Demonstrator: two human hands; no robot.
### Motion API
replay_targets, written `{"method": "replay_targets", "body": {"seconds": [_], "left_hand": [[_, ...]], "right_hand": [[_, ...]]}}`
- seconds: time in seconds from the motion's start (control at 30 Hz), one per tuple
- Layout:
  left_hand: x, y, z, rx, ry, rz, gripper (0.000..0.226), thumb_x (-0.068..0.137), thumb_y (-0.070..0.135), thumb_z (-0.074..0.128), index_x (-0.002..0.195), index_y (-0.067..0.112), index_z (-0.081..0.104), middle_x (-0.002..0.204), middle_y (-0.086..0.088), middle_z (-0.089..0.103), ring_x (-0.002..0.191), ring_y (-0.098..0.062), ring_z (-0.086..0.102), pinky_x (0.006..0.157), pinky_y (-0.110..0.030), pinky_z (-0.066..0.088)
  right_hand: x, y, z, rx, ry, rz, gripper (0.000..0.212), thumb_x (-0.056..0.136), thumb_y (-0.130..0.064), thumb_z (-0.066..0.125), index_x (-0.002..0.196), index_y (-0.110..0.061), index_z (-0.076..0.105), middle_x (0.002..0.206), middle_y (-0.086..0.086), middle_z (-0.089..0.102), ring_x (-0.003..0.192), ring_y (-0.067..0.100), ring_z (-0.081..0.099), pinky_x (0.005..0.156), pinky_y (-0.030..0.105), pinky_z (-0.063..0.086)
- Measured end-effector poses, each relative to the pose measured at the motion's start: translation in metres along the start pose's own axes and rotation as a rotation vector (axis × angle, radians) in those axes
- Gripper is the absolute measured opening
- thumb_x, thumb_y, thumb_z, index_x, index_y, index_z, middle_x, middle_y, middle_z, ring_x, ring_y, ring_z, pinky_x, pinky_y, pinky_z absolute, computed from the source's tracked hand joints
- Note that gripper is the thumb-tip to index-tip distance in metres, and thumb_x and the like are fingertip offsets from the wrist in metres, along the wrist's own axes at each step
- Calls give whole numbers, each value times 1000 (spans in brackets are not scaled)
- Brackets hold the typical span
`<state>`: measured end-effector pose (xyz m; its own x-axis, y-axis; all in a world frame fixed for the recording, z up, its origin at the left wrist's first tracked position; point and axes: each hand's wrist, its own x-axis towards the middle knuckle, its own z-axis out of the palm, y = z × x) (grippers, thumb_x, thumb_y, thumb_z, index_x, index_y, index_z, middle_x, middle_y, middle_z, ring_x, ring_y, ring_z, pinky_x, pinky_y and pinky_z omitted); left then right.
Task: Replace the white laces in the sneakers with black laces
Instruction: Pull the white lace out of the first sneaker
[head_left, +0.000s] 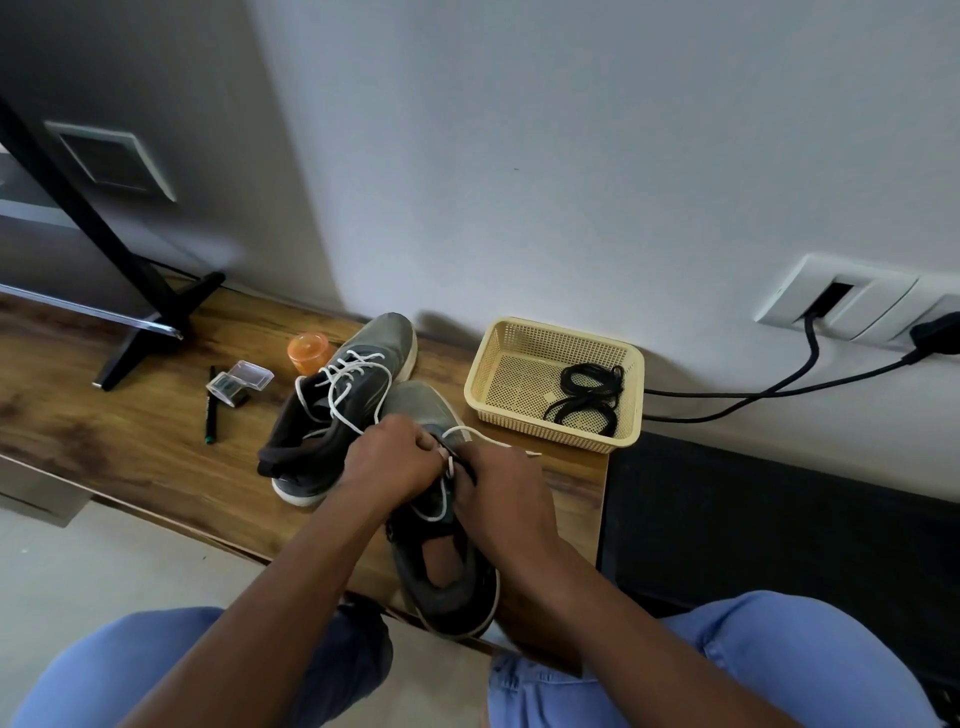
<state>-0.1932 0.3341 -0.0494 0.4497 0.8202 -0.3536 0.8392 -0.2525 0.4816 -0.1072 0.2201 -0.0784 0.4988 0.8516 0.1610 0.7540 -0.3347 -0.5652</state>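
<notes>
Two grey sneakers sit on a wooden shelf (135, 436). The near sneaker (447, 582) lies under my hands, its heel toward me. My left hand (387, 462) and my right hand (506, 493) meet over its tongue, both pinching its white lace (470, 431), which loops out to the right. The far sneaker (343, 405) stands behind and to the left, with its white lace (343, 384) loose across the top. Black laces (589, 397) lie coiled in a cream plastic basket (524, 343) at the right end of the shelf.
On the shelf's left part lie an orange cup (309, 352), a clear plastic box (239, 382) and a dark pen (210, 410). A black screen stand (156, 317) rests at far left. Black cables (769, 389) run from wall sockets at right. My knees are below.
</notes>
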Motion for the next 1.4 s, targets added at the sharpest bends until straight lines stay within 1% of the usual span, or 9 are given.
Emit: {"method": "replay_targets", "body": {"seconds": [0.17,0.4,0.6,0.8,0.9,1.07,1.23,1.33,1.4], "left_hand": [[-3,1,-4,51,109,27,9,87,36,76,83,31,83,91,3,77,92,-24,70,73,-28,46],[-5,3,-32,13,224,3,16,86,25,67,77,17,78,72,0,69,76,-24,64,63,-30,41],[-8,-3,-63,-566,306,-134,14,71,28,75,63,17,72,62,4,63,70,-21,57,64,-33,44],[-20,3,-76,-969,651,-240,23,63,26,63,45,16,53,47,5,41,61,-21,40,64,-39,40],[-16,0,-72,-731,702,-219,31,80,31,60,62,6,61,59,-3,51,64,-25,47,68,-40,46],[-3,-18,-59,373,368,-146,30,75,47,55,81,23,72,89,-5,68,82,-29,55,85,-43,39],[-6,-8,-50,163,510,315,38,74,32,53,101,34,79,115,1,69,107,-32,55,94,-46,46],[-6,-4,-41,142,307,598,43,70,41,52,104,39,78,112,17,73,106,-23,60,98,-46,48],[-8,-2,-29,268,141,615,50,66,49,52,110,45,75,118,24,70,115,-17,58,101,-48,46]], "right_hand": [[0,0,-2,-11,-11,15,21,97,-36,51,101,-24,69,85,1,70,83,26,64,59,33,31],[-2,-3,1,-80,-5,-15,17,93,-27,54,103,-28,67,89,-3,71,86,25,67,63,34,48],[0,1,3,-128,-49,42,17,92,-23,56,98,-21,71,88,1,70,85,28,67,61,32,40],[1,-1,3,-142,-62,67,18,91,-23,56,99,-20,73,88,2,70,85,28,67,61,31,39],[1,-2,2,-141,-71,80,19,91,-22,56,100,-20,72,89,1,70,87,28,66,62,31,38],[0,-5,-1,-141,-99,98,15,91,-21,57,97,-19,71,90,3,69,88,30,66,61,32,38],[-1,-10,-5,-153,-123,92,14,93,-21,57,100,-18,70,94,6,69,92,31,67,63,32,37],[-2,-12,-8,-149,-110,88,16,96,-20,57,105,-17,70,96,8,70,93,32,67,63,33,37],[-3,-13,-10,-147,-111,92,18,96,-21,57,108,-18,70,96,7,70,93,32,67,63,33,35]]}}
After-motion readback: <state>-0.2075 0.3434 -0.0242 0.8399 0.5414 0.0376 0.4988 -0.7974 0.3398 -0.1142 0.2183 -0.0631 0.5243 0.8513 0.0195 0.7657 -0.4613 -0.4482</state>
